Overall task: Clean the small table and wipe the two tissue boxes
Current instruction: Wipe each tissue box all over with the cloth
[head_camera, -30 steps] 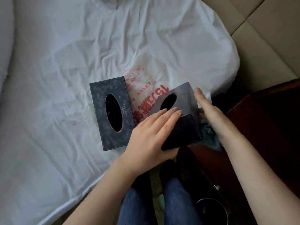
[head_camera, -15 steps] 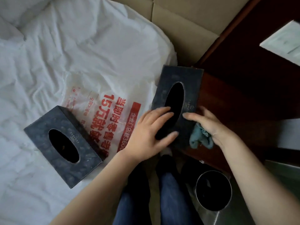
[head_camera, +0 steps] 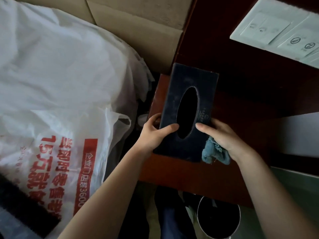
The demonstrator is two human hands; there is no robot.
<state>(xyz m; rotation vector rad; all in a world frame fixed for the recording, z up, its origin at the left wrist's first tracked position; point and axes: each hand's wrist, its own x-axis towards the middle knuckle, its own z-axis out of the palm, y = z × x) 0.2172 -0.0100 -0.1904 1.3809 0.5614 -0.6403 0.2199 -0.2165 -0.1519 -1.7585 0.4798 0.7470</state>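
Nearest, below the front edge of the small table (head_camera: 172, 173): a round dark bin (head_camera: 218, 219) and legs in jeans (head_camera: 172, 223). To the left, on the white sheet (head_camera: 51, 66), a plastic bag (head_camera: 69, 161) with red print, handle loop close to the table's left edge. Over the table's left part, the tissue box (head_camera: 205, 94): dark, oval opening upward, long sides running away from the person; resting or just lifted, impossible to tell. Left hand (head_camera: 155, 133) gripping the near-left side, thumb on top beside the opening, fingers curled round the side right at the table's left edge, so hardly any room there. Right hand (head_camera: 222, 140) gripping the near-right side, thumb on top, with a blue cloth (head_camera: 215, 152) bunched under the palm against the box's near-right corner. Bare wood between the box's near end and the front edge, and a broader bare stretch to the right. Beyond the far end, darker wood; farther back, beige panels (head_camera: 138, 23) at the left and a white switch panel (head_camera: 279, 31) at the far right.
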